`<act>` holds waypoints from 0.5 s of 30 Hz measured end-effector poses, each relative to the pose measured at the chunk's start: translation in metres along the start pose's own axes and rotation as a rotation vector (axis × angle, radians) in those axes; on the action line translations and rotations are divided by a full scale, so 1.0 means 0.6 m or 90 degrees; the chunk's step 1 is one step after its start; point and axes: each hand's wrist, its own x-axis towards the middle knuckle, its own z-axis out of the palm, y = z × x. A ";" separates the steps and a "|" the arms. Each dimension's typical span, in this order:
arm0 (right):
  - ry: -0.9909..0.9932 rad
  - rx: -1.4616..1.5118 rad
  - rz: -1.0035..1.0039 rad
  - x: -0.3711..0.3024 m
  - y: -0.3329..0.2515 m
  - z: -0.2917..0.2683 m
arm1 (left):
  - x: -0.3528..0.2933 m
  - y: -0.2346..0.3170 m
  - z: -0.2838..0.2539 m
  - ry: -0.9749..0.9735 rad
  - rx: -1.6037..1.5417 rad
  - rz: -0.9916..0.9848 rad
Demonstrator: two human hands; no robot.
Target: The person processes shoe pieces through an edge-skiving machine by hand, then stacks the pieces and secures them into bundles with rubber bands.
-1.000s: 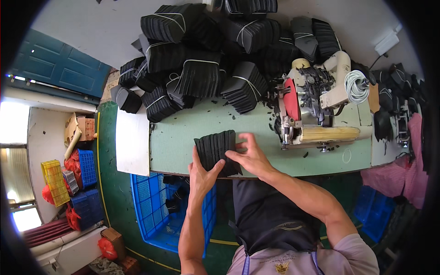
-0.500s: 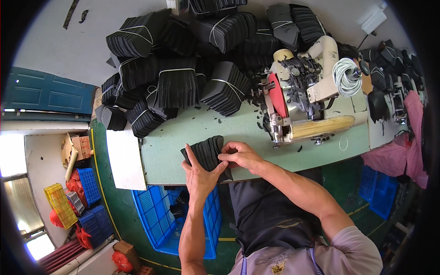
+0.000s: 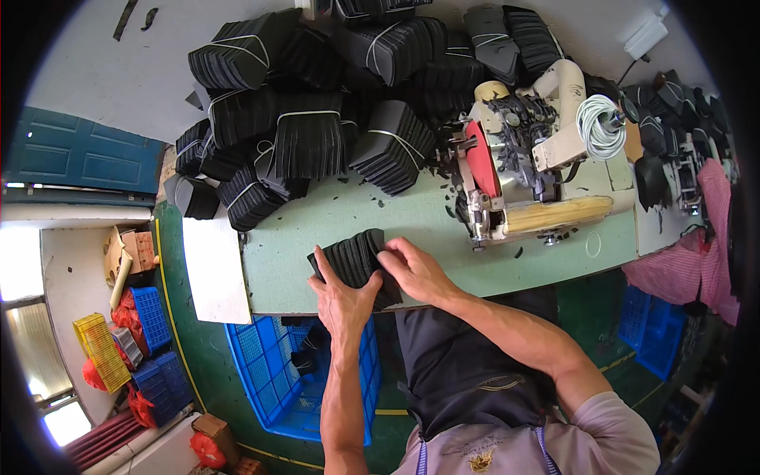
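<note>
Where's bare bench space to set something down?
Flat white left panel, in front of tied black bundles; pale green tabletop between right hand and cream metal machine, barring one black scrap. Crowded: the back, piled with bundles; front, at the handheld black stack.

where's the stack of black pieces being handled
In the head view, the stack of black pieces sits just left of centre near the front edge of the green tabletop, between the left hand and right hand, left of the cream machine.

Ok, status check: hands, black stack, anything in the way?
Left hand holding black stack; right hand at its right end. Stack near front edge of green table, no band visible. Cream machine off right; nothing blocking.
</note>
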 end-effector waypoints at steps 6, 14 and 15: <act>0.032 -0.026 0.063 0.016 0.036 -0.009 | 0.002 -0.016 -0.009 0.021 -0.004 0.007; 0.200 -0.432 -0.266 -0.010 -0.052 -0.036 | -0.010 -0.064 -0.042 0.035 0.008 -0.079; 0.133 -0.358 -0.249 -0.008 -0.051 -0.014 | -0.009 -0.067 -0.043 0.037 0.005 -0.067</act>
